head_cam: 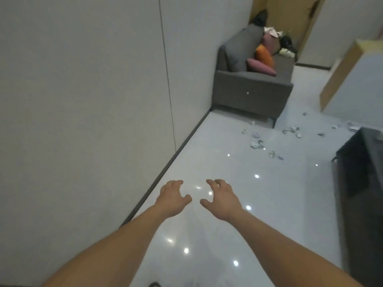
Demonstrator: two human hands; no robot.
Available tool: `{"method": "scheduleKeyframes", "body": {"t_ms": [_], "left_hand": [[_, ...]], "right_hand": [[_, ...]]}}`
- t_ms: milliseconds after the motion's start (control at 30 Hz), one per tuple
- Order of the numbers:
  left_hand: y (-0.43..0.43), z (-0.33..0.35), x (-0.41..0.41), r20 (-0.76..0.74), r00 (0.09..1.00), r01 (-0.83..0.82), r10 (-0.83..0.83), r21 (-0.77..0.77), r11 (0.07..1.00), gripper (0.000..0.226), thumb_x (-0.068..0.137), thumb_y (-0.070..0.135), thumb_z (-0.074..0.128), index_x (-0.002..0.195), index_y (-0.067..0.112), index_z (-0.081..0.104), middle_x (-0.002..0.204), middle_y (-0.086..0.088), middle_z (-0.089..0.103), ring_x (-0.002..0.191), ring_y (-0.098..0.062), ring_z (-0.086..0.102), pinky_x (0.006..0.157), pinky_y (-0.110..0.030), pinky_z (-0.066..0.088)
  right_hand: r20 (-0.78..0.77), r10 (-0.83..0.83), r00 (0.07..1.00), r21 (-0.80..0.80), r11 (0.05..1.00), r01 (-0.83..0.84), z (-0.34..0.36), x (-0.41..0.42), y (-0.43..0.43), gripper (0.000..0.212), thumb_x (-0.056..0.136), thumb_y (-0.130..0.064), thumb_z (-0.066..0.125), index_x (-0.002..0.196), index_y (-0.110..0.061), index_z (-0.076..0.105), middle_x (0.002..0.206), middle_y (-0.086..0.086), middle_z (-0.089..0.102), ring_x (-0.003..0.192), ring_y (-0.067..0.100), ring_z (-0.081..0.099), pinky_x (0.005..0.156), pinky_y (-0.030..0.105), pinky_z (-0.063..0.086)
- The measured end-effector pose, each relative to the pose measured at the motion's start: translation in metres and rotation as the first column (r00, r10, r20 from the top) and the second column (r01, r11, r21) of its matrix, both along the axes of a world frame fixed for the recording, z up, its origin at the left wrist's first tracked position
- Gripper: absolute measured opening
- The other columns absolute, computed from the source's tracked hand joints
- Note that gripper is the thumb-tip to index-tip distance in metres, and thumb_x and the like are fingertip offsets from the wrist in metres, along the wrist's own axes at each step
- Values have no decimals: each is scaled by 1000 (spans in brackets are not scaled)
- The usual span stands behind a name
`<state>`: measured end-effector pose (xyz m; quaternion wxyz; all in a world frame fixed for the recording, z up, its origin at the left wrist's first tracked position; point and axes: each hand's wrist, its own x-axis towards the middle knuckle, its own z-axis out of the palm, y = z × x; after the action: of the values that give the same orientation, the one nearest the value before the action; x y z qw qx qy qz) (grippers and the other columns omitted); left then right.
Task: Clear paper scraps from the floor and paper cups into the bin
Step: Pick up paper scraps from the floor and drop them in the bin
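Note:
Several pale paper scraps (257,143) lie scattered on the glossy white floor (207,154) in front of the sofa, with more scraps (292,129) further right toward the dark table. My left hand (172,196) and my right hand (221,198) are stretched out side by side over bare floor, well short of the scraps. Both hands are empty, palms down, fingers spread and curled. No bin or paper cup shows in this view.
A grey sofa (251,94) with pink and orange cushions stands against the left wall (83,100). A dark low table (361,179) fills the right edge. A pale cabinet (350,79) stands at the back right, with a wooden door behind the sofa.

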<state>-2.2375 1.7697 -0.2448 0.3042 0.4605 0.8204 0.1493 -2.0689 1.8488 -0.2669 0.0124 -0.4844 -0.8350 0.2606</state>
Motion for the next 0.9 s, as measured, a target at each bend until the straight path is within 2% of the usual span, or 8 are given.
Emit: {"method": "scheduleKeyframes", "body": {"t_ms": [200,500,700,900], "left_hand": [[95,0,33,-30,986,162,-162,-11,987,68,89,41,54,148,23,27,155,-1,22,142,-22,18,114,-40,27],[290,-14,76,52,941,333,-334,18,943,69,88,44,54,148,23,26,154,-2,23,141,-25,21,113,-41,29],[406,-4,100,41,894,445,-447,42,895,70,88,42,55,148,20,26,154,-5,23,141,-26,21,113,-41,28],[516,-12,163,21,849,528,-528,3,849,70,87,43,54,148,23,26,154,-3,22,141,-26,19,111,-40,27]], "right_hand": [[5,-163,987,-16,986,163,-6,46,70,74,90,-52,54,152,-29,21,155,2,21,141,24,22,107,42,37],[118,-342,932,-18,938,346,-3,101,219,74,90,-50,54,152,-29,20,156,2,19,142,23,20,109,42,36],[105,-451,886,-29,889,456,-1,134,306,75,90,-50,56,152,-28,21,155,1,20,141,23,21,107,40,38],[84,-528,845,-44,845,532,-13,191,405,74,90,-50,56,152,-28,21,155,2,21,140,24,24,108,40,37]]}}
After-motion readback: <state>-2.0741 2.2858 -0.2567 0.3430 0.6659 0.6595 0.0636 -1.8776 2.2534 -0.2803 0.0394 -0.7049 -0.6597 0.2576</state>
